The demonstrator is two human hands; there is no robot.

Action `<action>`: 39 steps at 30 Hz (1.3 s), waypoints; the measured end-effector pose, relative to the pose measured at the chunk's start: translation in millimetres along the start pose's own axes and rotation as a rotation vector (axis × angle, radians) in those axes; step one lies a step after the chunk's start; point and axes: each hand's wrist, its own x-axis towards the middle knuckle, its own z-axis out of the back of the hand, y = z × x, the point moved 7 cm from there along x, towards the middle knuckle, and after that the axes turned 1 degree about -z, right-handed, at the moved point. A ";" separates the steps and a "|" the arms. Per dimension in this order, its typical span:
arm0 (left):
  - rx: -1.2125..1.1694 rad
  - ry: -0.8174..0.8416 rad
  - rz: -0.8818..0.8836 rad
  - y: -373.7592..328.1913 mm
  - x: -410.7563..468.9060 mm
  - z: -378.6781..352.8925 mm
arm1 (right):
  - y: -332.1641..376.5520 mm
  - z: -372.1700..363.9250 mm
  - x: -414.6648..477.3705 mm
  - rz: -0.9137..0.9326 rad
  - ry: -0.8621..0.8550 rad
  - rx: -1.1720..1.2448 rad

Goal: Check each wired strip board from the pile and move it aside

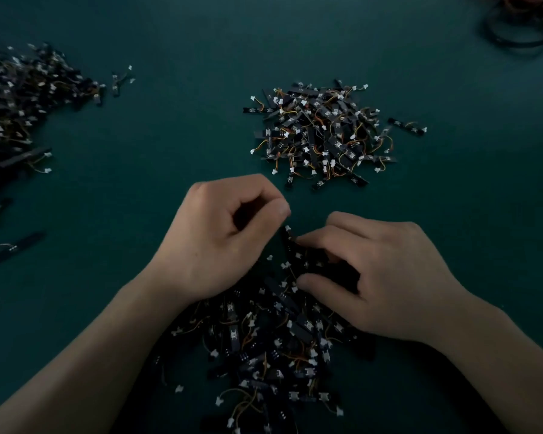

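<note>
There, strip board (289, 238) against right fingers (320, 238).

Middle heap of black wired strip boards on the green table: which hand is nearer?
Left. The left hand is just short of the middle heap; the right hand is farther back, in the near pile.

On the tabletop (176, 42) one pile of strip boards (264, 349) lies nearest, a second pile (320, 133) behind it, a third pile (16, 101) far left, and cables (521, 23) in the far right corner.
</note>
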 end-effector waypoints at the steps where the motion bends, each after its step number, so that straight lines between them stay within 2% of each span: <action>1: -0.003 0.000 0.010 0.1 1.9 -1.5 | 0.3 -0.7 1.0 -0.002 0.003 0.021; 4: -0.165 0.037 0.025 2.1 7.2 -1.3 | -3.9 -0.6 4.2 -0.008 0.002 0.138; 7: -0.348 0.025 -0.008 2.0 8.9 0.8 | -10.4 3.4 6.4 -0.048 -0.014 0.354; 14: -0.263 0.091 0.032 3.3 14.2 -5.6 | -15.5 5.7 25.4 -0.161 -0.026 0.646; 17: -0.244 0.208 -0.022 -1.4 4.5 -12.5 | -13.0 1.7 28.2 -0.164 -0.023 0.673; 20: -0.206 0.249 -0.015 1.9 -1.1 -13.8 | -10.2 -1.6 25.4 -0.160 -0.025 0.662; 25: -0.186 0.241 0.006 3.8 -0.6 -10.8 | -14.7 -0.7 18.2 -0.143 -0.046 0.689; 32: -0.255 0.186 0.001 2.5 0.3 -7.2 | -26.8 9.4 17.2 -0.235 -0.158 0.772; 36: -0.302 0.210 -0.037 -1.0 0.2 -7.2 | -22.6 23.5 28.6 -0.184 -0.172 0.719; 39: -0.345 0.190 -0.061 -3.6 0.6 -5.6 | -11.4 17.6 39.4 -0.129 -0.110 0.715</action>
